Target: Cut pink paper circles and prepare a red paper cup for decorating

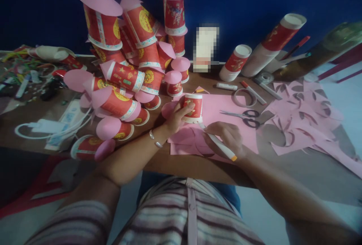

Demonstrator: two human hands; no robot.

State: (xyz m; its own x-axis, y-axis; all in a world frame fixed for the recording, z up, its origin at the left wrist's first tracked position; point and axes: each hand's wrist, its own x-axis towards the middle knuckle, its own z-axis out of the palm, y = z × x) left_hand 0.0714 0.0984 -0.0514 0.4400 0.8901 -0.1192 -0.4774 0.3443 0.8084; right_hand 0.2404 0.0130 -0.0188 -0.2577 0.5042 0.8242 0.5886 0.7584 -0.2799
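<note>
Left grip [177, 117] around red cup [197, 110]

Left hand [177, 118]: gripping a red-and-white cup [197, 113]
Right hand [228, 137]: holding a slim white tool [222, 147], orange-ended
Scissors [240, 115]: lying on pink paper [216, 104]

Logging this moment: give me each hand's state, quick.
Left hand: closed around a red-and-white cup.
Right hand: closed on a white, orange-ended pen-like tool.
</note>
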